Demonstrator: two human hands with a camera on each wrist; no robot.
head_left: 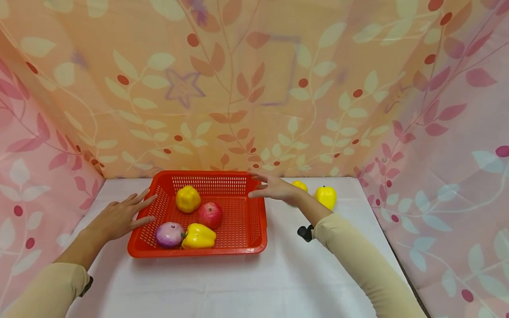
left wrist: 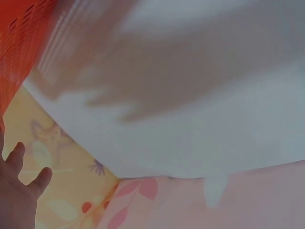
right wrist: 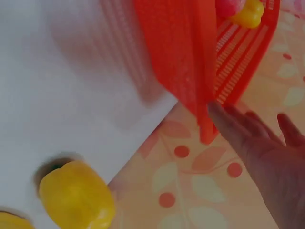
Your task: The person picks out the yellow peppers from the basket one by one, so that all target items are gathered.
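A red plastic basket [head_left: 238, 221] stands on the white-covered table. In it lie a yellow bell pepper [head_left: 188, 199] at the back, a red round fruit [head_left: 210, 215], a purple-and-white round vegetable [head_left: 169, 234] and another yellow bell pepper [head_left: 199, 236] at the front. My left hand [head_left: 119, 216] is at the basket's left rim, fingers spread and fairly straight. Over the back right corner reaches my right hand [head_left: 274, 187], its fingers extended and holding nothing. Whether either hand touches the rim, I cannot tell. The right wrist view shows the right hand [right wrist: 267, 148] close beside the basket wall [right wrist: 181, 57].
Right of the basket, two yellow bell peppers sit on the table: one [head_left: 326, 197] in plain sight, the other [head_left: 300, 185] partly behind my right hand. Floral cloth [head_left: 254, 88] hangs behind the table [head_left: 238, 287] and along both sides.
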